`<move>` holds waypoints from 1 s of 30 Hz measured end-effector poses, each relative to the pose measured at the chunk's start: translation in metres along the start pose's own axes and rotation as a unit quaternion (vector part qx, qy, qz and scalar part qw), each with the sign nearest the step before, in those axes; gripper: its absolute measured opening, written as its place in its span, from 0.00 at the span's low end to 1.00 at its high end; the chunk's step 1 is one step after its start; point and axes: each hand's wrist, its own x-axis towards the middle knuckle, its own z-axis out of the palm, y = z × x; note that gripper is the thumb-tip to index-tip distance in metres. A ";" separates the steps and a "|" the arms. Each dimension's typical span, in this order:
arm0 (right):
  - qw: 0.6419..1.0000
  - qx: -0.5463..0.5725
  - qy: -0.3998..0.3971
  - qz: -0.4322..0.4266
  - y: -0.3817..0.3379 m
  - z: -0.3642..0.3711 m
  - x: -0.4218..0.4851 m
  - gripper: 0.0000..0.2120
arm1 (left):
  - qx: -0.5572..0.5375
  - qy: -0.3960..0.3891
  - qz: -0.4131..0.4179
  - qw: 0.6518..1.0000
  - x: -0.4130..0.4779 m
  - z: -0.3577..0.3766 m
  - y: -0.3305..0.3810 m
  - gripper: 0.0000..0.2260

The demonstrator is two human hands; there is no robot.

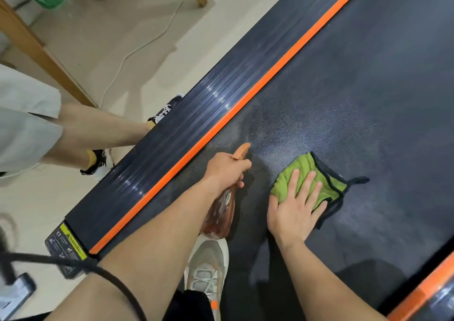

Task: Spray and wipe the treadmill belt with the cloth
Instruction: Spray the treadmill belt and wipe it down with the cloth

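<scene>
The dark treadmill belt (356, 87) runs diagonally through the view, with a pale damp patch just ahead of my hands. My left hand (227, 169) grips an orange-tinted spray bottle (219, 219); its orange nozzle (242, 150) points up the belt. To its right, my right hand (294, 207) lies flat with fingers spread on a green cloth with dark edging (319, 173), pressing it onto the belt. The cloth's dark hanging loop trails to the right.
An orange strip (245, 104) and a ribbed side rail (186, 129) border the belt on the left. Another person's legs and dark shoes (95, 163) stand beside the rail. My pale shoe (208, 264) rests on the belt. A white cable (137, 48) crosses the floor.
</scene>
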 end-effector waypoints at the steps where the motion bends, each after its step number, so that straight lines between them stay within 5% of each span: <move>1: 1.000 0.004 -0.003 0.001 -0.001 -0.004 0.008 0.39 | 0.018 -0.019 -0.005 1.000 -0.001 -0.002 -0.002 0.06; 4: 1.000 0.023 0.001 0.012 -0.006 -0.021 0.042 0.39 | 0.025 -0.081 -0.013 0.996 -0.007 -0.007 -0.006 0.06; 11: 0.998 0.057 0.001 0.012 -0.025 -0.061 0.119 0.34 | -0.014 0.048 -0.027 0.998 -0.008 -0.026 -0.028 0.06; 22: 0.982 -0.041 -0.023 -0.184 -0.115 -0.048 0.135 0.35 | -0.043 0.009 0.000 0.999 -0.006 -0.064 -0.033 0.04; 25: 0.948 -0.098 -0.021 -0.301 -0.106 -0.008 0.062 0.40 | -0.067 0.036 0.027 0.997 -0.007 -0.082 -0.024 0.02; 30: 0.831 -0.159 -0.060 -0.530 -0.057 0.010 0.027 0.39 | -0.076 0.022 0.047 0.996 -0.001 -0.099 -0.008 0.07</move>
